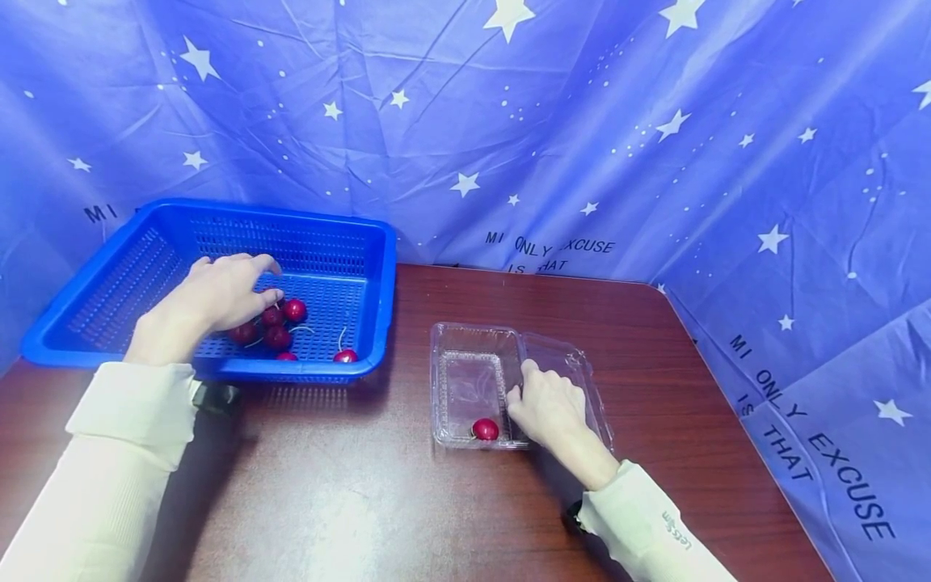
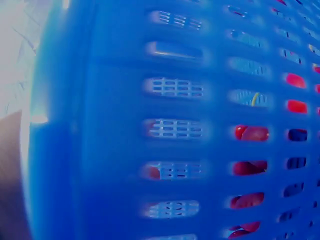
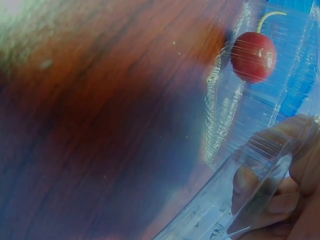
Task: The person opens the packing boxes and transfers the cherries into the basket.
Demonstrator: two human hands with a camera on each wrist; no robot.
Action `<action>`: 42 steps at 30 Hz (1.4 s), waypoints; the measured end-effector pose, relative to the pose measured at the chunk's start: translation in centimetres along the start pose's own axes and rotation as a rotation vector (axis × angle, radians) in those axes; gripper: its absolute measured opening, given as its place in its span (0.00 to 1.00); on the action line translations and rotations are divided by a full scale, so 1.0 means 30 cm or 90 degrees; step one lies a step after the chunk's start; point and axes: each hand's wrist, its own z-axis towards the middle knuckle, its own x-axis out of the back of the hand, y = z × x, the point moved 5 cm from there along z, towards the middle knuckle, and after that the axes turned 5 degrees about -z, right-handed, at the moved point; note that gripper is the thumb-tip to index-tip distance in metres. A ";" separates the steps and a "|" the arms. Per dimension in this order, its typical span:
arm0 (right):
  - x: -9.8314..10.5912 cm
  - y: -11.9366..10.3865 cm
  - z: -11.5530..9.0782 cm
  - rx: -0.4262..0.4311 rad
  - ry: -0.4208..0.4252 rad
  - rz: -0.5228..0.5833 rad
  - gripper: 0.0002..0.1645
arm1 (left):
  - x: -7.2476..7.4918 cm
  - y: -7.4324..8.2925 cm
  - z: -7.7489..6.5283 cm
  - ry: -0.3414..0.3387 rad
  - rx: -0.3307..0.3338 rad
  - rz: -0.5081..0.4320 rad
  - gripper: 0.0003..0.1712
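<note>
My left hand (image 1: 218, 295) reaches into the blue plastic basket (image 1: 389, 299), its thumb and fingers apart over a small pile of dark red cherries (image 1: 277, 336). The basket's slotted side fills the left wrist view and hides that hand's fingers there. On the table, a clear hinged plastic box (image 1: 436, 380) lies with its lid folded out to the right. One cherry (image 1: 485, 429) is in the box's near right corner; its stem (image 3: 270, 16) shows in the right wrist view. With curled fingers (image 3: 245, 185), my right hand (image 1: 550, 402) grips the box where tray and lid meet.
A stray cherry (image 1: 345, 356) with an upright stem lies by the basket's near right corner, inside it. The brown wooden table (image 1: 349, 477) is backed by a blue star-patterned cloth (image 1: 436, 121), which also hangs along the right edge.
</note>
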 end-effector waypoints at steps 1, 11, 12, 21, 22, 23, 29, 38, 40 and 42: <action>0.000 0.000 0.000 0.000 0.000 0.000 0.10 | 0.003 0.002 0.000 0.006 -0.002 -0.004 0.24; 0.001 0.001 -0.001 0.002 0.000 0.002 0.10 | 0.043 0.122 -0.007 0.059 -0.063 -0.042 0.29; 0.001 0.001 -0.001 0.002 0.000 0.003 0.10 | 0.047 0.136 -0.009 0.062 -0.071 -0.041 0.29; 0.002 0.002 0.000 0.001 -0.001 0.002 0.10 | 0.045 0.272 -0.006 0.106 -0.196 -0.031 0.27; 0.002 0.002 0.001 0.002 -0.003 0.002 0.10 | 0.041 0.287 -0.005 0.111 -0.212 -0.030 0.26; 0.002 0.001 0.001 0.002 -0.004 0.002 0.10 | 0.036 0.301 -0.005 0.117 -0.227 -0.029 0.26; 0.004 -0.002 -0.001 0.000 -0.010 0.001 0.10 | 0.003 0.379 -0.008 0.117 -0.288 -0.016 0.26; 0.005 -0.001 0.000 -0.001 -0.014 0.005 0.10 | -0.007 0.436 -0.010 0.109 -0.307 -0.010 0.25; 0.003 0.000 0.001 -0.002 -0.017 0.004 0.10 | -0.012 0.451 -0.010 0.108 -0.319 -0.007 0.25; 0.002 0.000 0.001 -0.002 -0.017 0.004 0.10 | -0.019 0.469 -0.011 0.110 -0.335 -0.005 0.24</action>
